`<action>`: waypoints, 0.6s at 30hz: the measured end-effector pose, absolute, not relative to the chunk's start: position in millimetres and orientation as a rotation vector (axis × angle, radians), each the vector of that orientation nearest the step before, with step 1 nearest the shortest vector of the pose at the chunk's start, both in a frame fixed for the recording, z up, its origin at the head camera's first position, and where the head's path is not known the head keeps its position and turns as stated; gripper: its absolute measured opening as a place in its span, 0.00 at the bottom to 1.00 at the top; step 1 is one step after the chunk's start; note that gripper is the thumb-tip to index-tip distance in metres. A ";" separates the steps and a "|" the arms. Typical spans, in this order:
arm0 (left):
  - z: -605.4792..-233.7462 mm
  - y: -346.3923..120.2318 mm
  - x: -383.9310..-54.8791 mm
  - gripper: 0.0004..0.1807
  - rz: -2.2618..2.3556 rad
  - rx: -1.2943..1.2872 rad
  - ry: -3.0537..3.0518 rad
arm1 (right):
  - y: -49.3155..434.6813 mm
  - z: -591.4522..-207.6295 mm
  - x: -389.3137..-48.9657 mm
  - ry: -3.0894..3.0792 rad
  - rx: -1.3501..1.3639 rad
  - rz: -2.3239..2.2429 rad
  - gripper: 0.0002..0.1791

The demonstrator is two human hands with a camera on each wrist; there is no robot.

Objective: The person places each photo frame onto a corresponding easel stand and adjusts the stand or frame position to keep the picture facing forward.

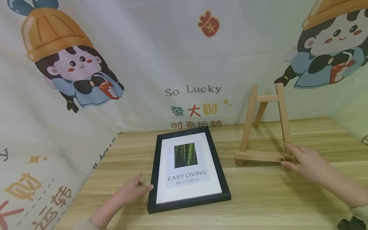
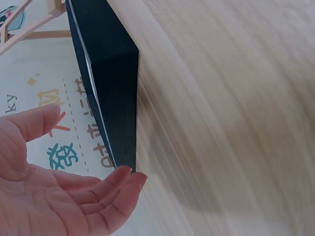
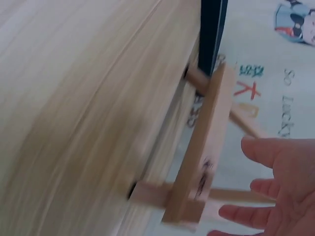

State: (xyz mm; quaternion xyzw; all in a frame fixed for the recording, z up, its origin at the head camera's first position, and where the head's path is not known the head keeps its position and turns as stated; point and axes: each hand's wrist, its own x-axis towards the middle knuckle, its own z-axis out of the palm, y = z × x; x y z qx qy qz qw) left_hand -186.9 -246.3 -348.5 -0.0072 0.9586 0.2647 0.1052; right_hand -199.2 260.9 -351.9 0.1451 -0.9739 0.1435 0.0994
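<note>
A black picture frame (image 1: 191, 191) lies face up on the wooden table, showing a bamboo photo and the words "EASY LIVING". Beside its left edge is my left hand (image 1: 129, 191), thumb and fingers spread and relaxed. In the left wrist view, that hand's fingertips (image 2: 133, 178) overlap the frame's corner (image 2: 115, 98); contact is unclear. To the right stands a small wooden easel (image 1: 258, 156), upright on its legs. My right hand (image 1: 310, 163) is at the right end of its ledge, fingers extended. The right wrist view shows the hand (image 3: 280, 191) apart from the ledge (image 3: 204, 142), gripping nothing.
The wood-grain table (image 1: 247, 204) extends around both objects. Behind it hangs a pale printed cloth (image 1: 161, 57) with cartoon figures and lettering, also covering the left side. A dark object (image 1: 352, 223) shows at the right wrist, by the sleeve.
</note>
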 end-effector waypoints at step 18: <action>-353.3 -236.5 -193.7 0.46 0.715 -0.097 2.753 | 197.0 -344.8 -204.5 -2.834 0.646 0.736 0.30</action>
